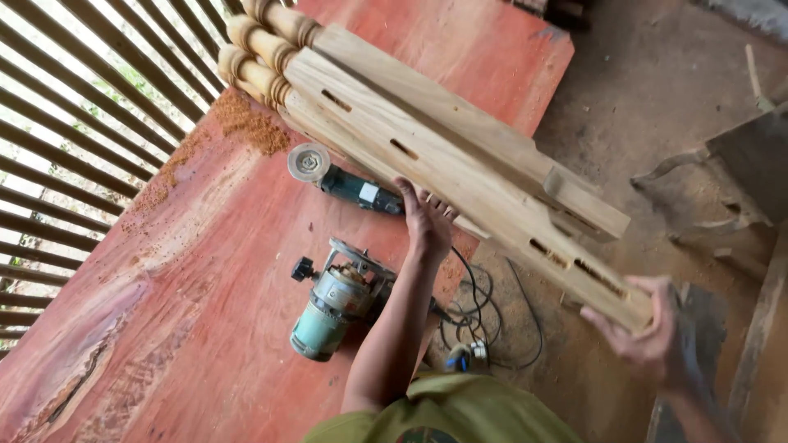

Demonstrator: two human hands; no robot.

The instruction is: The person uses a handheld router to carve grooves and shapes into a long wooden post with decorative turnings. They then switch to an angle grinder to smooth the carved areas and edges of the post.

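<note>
Several long pale wooden posts with turned round ends and cut slots lie stacked slantwise over a big reddish wood slab. My left hand reaches under the nearest post about midway, fingers pressed up against its underside. My right hand grips the square near end of that post, which juts past the slab's edge. The turned ends point to the far left, near the slatted wall.
An angle grinder and a teal electric router lie on the slab beside my left arm. Black cables coil on the dusty floor. Sawdust is heaped by the posts' turned ends. A slatted wall runs along the left.
</note>
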